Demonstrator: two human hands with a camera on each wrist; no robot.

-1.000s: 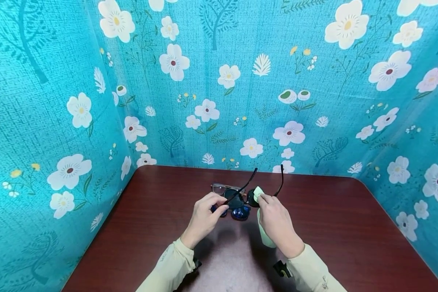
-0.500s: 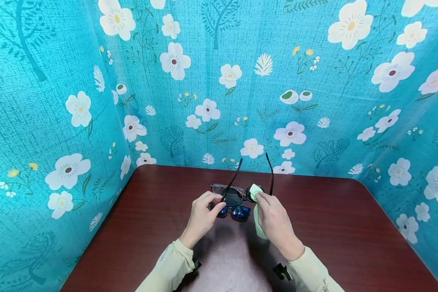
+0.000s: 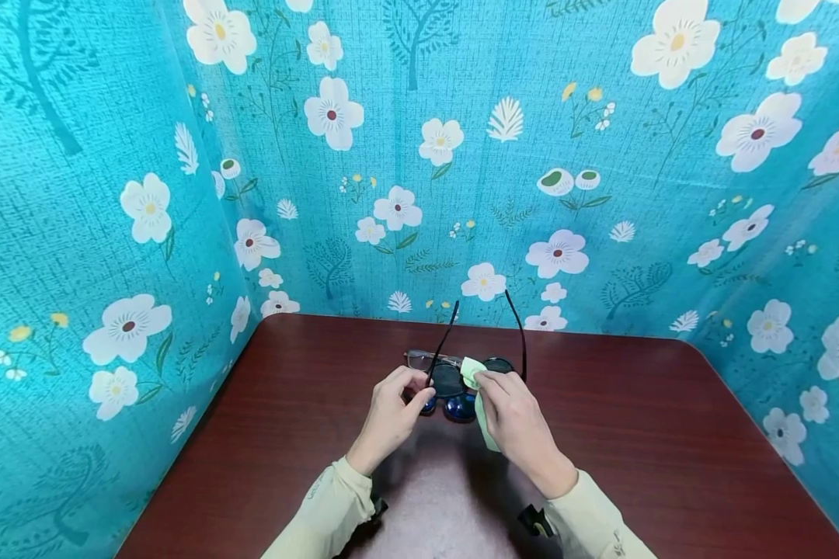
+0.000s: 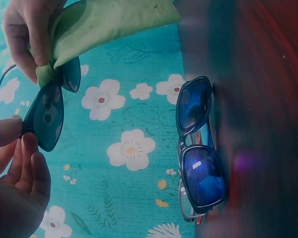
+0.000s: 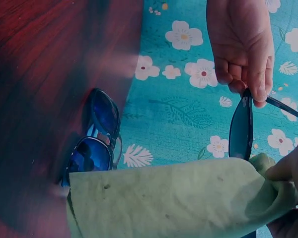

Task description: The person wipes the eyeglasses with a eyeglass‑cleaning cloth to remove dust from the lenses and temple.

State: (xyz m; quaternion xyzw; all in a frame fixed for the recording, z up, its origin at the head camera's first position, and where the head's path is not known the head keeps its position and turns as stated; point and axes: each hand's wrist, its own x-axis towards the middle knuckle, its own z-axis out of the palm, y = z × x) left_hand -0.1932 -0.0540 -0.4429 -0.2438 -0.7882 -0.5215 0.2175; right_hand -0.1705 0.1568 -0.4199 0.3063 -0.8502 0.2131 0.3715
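Black-framed sunglasses [image 3: 450, 381] are held up over the table, dark lenses toward me and both temples pointing away. My left hand [image 3: 393, 415] pinches them at the left hinge between thumb and fingers. In my right hand [image 3: 520, 419] a pale green cloth [image 5: 179, 198] is pinched, its bunched end at the bridge between the lenses and the rest hanging down. The left wrist view shows the cloth wrapped at the bridge, beside the near lens [image 4: 49, 116]. The right lens is partly hidden behind my right hand.
Blue-lensed sunglasses [image 3: 460, 407] lie on the dark red-brown table [image 3: 601, 435], below the held pair. Just behind them is a pair of clear glasses [image 3: 419, 359], partly covered. A blue flowered cloth backdrop [image 3: 419, 256] rises at the table's far edge.
The cloth has moved left with my right hand, from the right lens to the bridge. The sunglasses have tilted and shifted left, their temples now standing higher in view.
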